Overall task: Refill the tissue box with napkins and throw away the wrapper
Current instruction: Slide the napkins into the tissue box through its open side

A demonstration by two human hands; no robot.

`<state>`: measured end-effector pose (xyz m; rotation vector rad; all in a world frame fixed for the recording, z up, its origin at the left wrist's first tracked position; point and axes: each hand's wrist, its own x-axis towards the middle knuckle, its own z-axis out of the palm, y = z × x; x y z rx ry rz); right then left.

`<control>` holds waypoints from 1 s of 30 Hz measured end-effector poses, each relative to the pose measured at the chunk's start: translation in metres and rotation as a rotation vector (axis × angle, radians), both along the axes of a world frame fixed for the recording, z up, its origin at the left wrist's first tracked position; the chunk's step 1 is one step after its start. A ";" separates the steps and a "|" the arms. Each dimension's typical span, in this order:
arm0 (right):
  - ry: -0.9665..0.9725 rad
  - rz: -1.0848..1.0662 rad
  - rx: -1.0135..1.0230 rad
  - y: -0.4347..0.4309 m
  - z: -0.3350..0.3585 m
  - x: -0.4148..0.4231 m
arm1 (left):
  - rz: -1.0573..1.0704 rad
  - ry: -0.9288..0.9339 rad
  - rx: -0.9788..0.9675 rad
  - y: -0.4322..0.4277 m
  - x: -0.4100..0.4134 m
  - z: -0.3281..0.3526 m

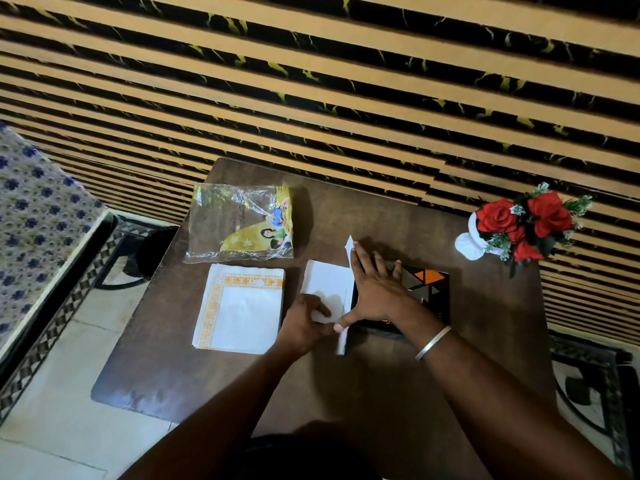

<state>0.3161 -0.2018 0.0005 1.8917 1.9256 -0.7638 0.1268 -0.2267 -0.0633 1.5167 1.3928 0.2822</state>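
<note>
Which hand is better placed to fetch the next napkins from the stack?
Left. The left hand is right beside the napkin stack; the right hand lies flat across the tissue box, farther from it.

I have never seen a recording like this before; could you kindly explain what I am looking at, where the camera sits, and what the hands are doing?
There is no machine here: one camera worn on a person's head looks down at their bare hands over a brown table. The left hand pinches a folded white napkin. The right hand lies flat on the dark tissue box. Beside them lie a napkin stack, the emptied plastic wrapper, and red artificial roses.
</note>
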 end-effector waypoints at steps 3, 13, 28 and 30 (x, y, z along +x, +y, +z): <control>-0.030 0.046 -0.054 0.001 0.006 -0.001 | -0.044 0.062 0.016 -0.001 0.003 -0.002; -0.161 0.136 0.009 0.002 0.009 0.001 | -0.080 0.238 0.059 0.002 0.016 0.003; -0.248 0.181 0.017 -0.002 0.006 -0.008 | -0.157 0.226 0.034 0.007 0.003 0.012; -0.262 0.183 0.009 -0.001 0.008 -0.011 | -0.060 0.143 0.113 0.005 -0.009 0.021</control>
